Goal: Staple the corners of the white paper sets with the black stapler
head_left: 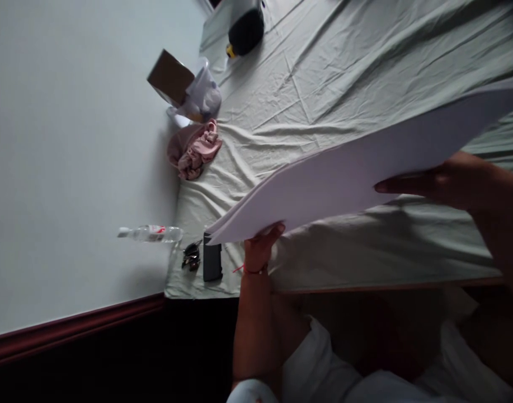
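Note:
I hold a stack of large white sheets [357, 173] above a bed covered with a pale green bedsheet [323, 73]. My left hand [259, 249] grips the stack's lower left corner from underneath and wears a thin red band at the wrist. My right hand [432, 182] holds the stack's near edge further right, with its fingers spread over the top sheet. The sheets bend slightly and hide part of the bed beneath them.
A dark rectangular device [212, 260] and sunglasses [191, 255] lie near my left hand, beside a plastic water bottle [151, 233]. Further along are a pink cloth [194, 150], a plastic bag [203, 95], a cardboard box [170, 75] and a black object [245, 28]. A pale wall [71, 140] borders the bed.

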A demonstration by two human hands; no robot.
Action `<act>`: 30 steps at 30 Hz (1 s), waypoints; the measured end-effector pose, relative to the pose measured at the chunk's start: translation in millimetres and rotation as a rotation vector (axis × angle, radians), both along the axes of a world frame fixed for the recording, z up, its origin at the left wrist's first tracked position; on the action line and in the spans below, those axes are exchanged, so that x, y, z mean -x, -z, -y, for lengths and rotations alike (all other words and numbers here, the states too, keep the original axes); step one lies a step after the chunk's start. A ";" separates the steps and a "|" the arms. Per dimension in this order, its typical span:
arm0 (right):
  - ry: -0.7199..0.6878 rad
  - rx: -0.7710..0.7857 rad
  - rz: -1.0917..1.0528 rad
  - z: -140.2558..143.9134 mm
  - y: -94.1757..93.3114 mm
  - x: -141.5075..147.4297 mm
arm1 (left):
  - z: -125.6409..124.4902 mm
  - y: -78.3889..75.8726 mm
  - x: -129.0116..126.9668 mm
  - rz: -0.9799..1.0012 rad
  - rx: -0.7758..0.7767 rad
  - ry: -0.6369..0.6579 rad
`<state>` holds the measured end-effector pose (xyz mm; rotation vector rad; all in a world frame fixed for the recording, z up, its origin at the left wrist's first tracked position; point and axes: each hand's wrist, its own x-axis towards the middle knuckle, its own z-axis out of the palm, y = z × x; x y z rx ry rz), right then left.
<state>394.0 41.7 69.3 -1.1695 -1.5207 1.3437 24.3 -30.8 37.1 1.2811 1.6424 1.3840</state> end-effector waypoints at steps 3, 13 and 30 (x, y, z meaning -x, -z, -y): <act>-0.050 0.040 0.034 -1.2 5.4 -3.0 | -0.9 -5.3 -1.6 -0.027 0.070 0.038; -0.014 0.091 0.065 0.0 16.8 -7.1 | -1.1 6.0 10.5 -0.248 0.199 0.170; 0.029 0.305 -0.047 2.1 11.8 -3.7 | -14.2 -3.1 -14.8 0.381 0.200 0.038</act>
